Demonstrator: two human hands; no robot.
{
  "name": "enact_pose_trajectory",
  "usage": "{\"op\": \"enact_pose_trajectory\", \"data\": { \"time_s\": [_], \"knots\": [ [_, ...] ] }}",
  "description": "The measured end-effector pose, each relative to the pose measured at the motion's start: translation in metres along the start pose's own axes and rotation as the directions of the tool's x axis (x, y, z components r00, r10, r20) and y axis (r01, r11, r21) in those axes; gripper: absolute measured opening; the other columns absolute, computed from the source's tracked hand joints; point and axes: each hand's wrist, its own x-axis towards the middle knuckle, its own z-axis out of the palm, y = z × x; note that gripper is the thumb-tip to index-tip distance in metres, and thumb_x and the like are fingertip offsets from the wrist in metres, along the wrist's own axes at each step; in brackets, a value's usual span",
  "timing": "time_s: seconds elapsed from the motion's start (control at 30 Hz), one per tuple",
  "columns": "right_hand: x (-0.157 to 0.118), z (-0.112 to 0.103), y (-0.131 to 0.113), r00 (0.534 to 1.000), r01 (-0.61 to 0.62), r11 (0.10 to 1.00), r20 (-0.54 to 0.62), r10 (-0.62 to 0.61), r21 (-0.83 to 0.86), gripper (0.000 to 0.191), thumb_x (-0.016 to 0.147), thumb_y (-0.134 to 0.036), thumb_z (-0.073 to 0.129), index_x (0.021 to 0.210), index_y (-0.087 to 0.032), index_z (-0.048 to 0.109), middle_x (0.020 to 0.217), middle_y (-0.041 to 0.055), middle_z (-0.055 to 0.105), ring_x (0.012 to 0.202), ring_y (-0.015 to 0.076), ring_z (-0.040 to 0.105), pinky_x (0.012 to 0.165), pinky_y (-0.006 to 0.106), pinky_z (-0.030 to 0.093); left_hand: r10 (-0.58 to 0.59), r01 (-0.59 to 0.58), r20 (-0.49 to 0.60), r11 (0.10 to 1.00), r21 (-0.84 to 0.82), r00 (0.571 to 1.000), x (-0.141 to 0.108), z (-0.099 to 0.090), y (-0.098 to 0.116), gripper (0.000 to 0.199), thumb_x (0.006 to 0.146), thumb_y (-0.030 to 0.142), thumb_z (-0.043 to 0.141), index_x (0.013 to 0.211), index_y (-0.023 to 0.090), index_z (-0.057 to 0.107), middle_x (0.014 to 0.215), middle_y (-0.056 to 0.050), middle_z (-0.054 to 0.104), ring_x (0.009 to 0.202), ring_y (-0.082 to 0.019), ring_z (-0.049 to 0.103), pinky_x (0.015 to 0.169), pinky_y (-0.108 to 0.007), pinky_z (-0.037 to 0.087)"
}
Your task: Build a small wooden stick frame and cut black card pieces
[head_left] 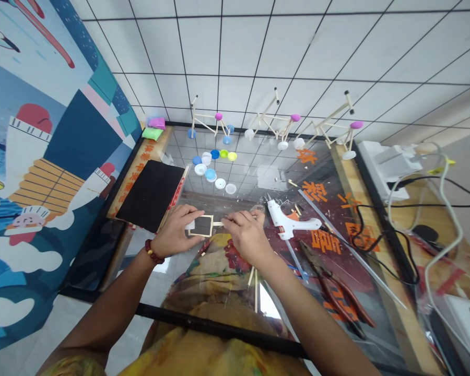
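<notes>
My left hand (pixel 176 235), with a beaded bracelet on the wrist, pinches a small square frame of thin wooden sticks (pixel 212 226) just above the glass tabletop. A whitish piece (pixel 190 225) shows at the frame's left side by the fingers. On its right side a short wooden stick (pixel 218 224) juts out, and the fingers of my right hand (pixel 245 235) are closed on its end. To the right of that hand lies a white hot glue gun (pixel 288 219), nozzle toward the upper left. Pliers with red handles (pixel 332 287) rest nearer the right forearm.
Three stick-built bicycle models (pixel 209 122) with bottle-cap wheels stand along the tiled wall. Several loose bottle caps (pixel 220 183) lie in front. A black sheet (pixel 151 194) is at left. Glue sticks (pixel 352 248), cords (pixel 441 209) and a power strip (pixel 391 162) occupy the right.
</notes>
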Motion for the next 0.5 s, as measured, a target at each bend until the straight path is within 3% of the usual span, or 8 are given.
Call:
{"op": "enact_pose_trajectory", "data": {
  "time_s": [0.23, 0.37, 0.5],
  "knots": [
    [0.002, -0.004, -0.002, 0.995, 0.099, 0.994, 0.019, -0.099, -0.049, 0.022, 0.093, -0.012, 0.051, 0.104, -0.02, 0.068, 0.101, 0.0067, 0.07, 0.089, 0.0203, 0.052, 0.089, 0.042, 0.023, 0.001, -0.001, 0.01, 0.999, 0.046, 1.0, -0.001, 0.0, 0.0, 0.053, 0.075, 0.034, 0.072, 0.124, 0.021, 0.059, 0.108, -0.01, 0.06, 0.103, -0.026, 0.057, 0.091, -0.042, 0.047],
    [0.01, -0.012, -0.006, 0.978, 0.194, 0.969, 0.106, -0.179, -0.153, 0.019, 0.093, -0.012, 0.05, 0.098, -0.015, 0.068, 0.095, 0.01, 0.068, 0.087, 0.022, 0.052, 0.091, 0.042, 0.026, -0.003, 0.002, 0.009, 0.995, 0.097, 1.0, -0.002, -0.001, -0.001, 0.052, 0.075, 0.036, 0.072, 0.123, 0.02, 0.059, 0.108, -0.01, 0.06, 0.103, -0.027, 0.056, 0.095, -0.044, 0.044],
    [0.021, -0.016, -0.009, 0.973, 0.19, 0.958, 0.169, -0.156, -0.213, 0.015, 0.087, -0.008, 0.054, 0.084, -0.014, 0.068, 0.084, 0.0113, 0.065, 0.08, 0.0233, 0.052, 0.086, 0.04, 0.029, 0.002, -0.004, 0.021, 0.995, 0.095, 1.0, -0.001, -0.002, -0.001, 0.053, 0.074, 0.035, 0.073, 0.123, 0.021, 0.059, 0.108, -0.009, 0.06, 0.103, -0.027, 0.056, 0.093, -0.043, 0.044]
  ]
}}
